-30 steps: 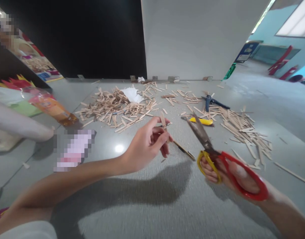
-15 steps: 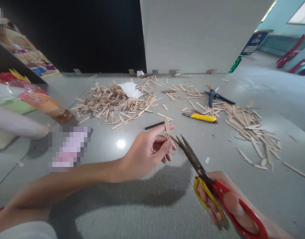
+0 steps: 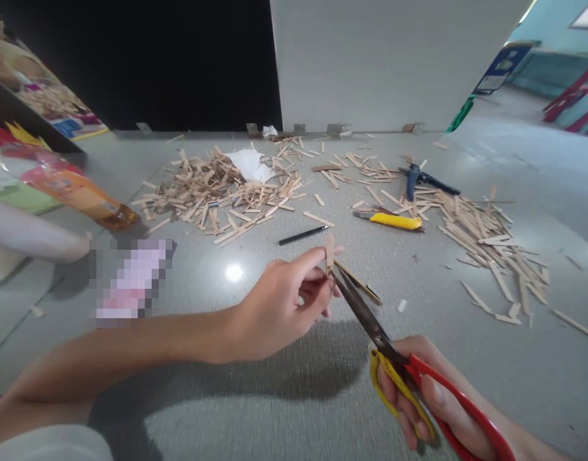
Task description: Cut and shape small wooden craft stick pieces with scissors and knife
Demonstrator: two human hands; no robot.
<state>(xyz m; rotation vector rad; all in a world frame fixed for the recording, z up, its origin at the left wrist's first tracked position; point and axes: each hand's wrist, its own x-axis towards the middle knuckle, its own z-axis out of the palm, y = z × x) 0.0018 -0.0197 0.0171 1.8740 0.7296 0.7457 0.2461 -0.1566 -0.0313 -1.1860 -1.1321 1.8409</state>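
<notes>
My left hand (image 3: 281, 304) pinches a short wooden stick (image 3: 329, 248) upright between thumb and forefinger, above the grey floor. My right hand (image 3: 418, 400) grips scissors (image 3: 370, 323) with one yellow and one red handle. The dark blades point up and left, and their tips meet the stick just below my left fingertips. A thin gold-and-black pen (image 3: 358, 283) lies on the floor right behind the blades.
Heaps of cut wooden sticks lie at the back left (image 3: 217, 195) and at the right (image 3: 485, 237). A yellow utility knife (image 3: 394, 221), blue pliers (image 3: 418, 180), a black pencil (image 3: 303, 235) and white paper (image 3: 249, 164) lie among them. Colourful packets (image 3: 68, 189) sit far left.
My right hand has brought the scissors down and left from beside the stick until the blades reach it. My left hand has kept hold of the stick, turning it more upright.
</notes>
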